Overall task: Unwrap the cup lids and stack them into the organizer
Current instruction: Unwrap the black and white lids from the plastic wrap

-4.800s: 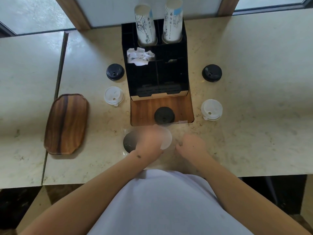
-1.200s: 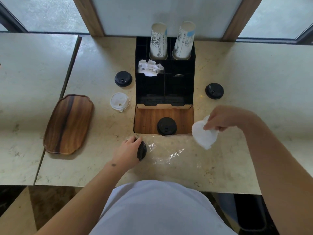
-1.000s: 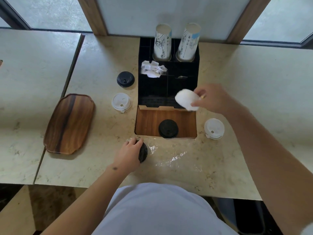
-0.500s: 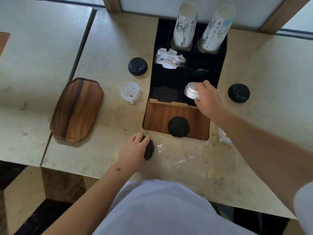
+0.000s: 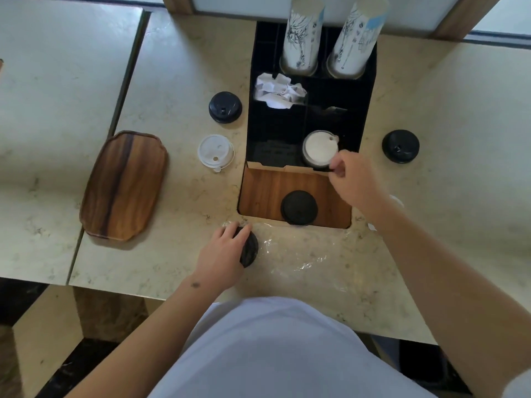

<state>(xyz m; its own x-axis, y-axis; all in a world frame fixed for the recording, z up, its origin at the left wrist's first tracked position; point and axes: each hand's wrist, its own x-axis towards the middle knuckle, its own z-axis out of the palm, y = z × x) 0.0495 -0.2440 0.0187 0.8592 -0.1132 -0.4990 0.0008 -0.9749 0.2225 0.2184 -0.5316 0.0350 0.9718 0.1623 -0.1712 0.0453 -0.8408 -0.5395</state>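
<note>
A black organizer (image 5: 275, 130) stands at the middle back of the table. A white lid (image 5: 319, 147) lies in its front right compartment. My right hand (image 5: 352, 182) is at that lid's near right rim, and its curled fingertips pinch the rim. My left hand (image 5: 224, 254) grips a black lid (image 5: 250, 249) that stands tilted on edge at the near table edge, beside crinkled clear wrap (image 5: 298, 259). Another black lid (image 5: 298, 207) rests on the organizer's wooden front tray (image 5: 264, 193).
Loose lids lie around: black (image 5: 225, 107) and white (image 5: 216, 152) to the left, black (image 5: 400, 145) to the right, and a white one (image 5: 398, 201) mostly hidden behind my right forearm. Two paper cup stacks (image 5: 301, 35) and crumpled paper (image 5: 278, 91) fill the organizer's back. A wooden tray (image 5: 125, 185) lies far left.
My right hand carried the white lid from the right of the table to the organizer and set it down into the front right compartment. My left hand stayed on the black lid.
</note>
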